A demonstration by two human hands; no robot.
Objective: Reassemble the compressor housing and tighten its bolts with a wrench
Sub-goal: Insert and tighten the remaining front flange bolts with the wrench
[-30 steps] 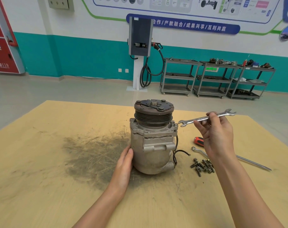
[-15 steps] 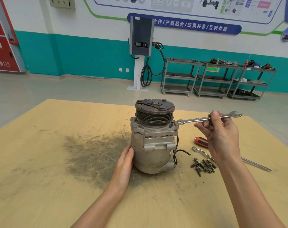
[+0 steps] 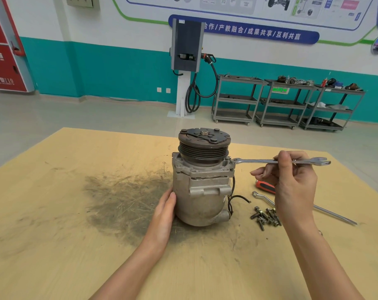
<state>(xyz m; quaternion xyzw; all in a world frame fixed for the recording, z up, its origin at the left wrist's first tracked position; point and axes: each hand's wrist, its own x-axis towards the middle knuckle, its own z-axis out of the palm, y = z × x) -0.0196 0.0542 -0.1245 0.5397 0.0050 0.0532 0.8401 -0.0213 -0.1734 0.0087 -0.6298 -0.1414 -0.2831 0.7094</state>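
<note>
A grey metal compressor [image 3: 202, 191] stands upright on the wooden table [image 3: 54, 224], its dark pulley [image 3: 203, 144] on top. My left hand [image 3: 165, 210] rests flat against its lower left side, fingers straight. My right hand [image 3: 292, 182] pinches the shaft of a silver open-end wrench [image 3: 261, 161]. The wrench lies level, and its left jaw sits on a bolt at the housing's upper right corner [image 3: 230, 160]. Several loose bolts [image 3: 266, 216] lie on the table to the right of the compressor.
A red-handled screwdriver [image 3: 265, 187] and a long metal bar [image 3: 326, 211] lie right of the compressor, partly behind my right hand. A dark dirty patch [image 3: 123, 198] stains the table to the left. Grey shelf carts [image 3: 281, 102] and a charging post [image 3: 184, 68] stand by the far wall.
My right hand has lowered the wrench and slid it leftward until its jaw reached the bolt at the housing's upper right corner. The left hand has stayed on the compressor.
</note>
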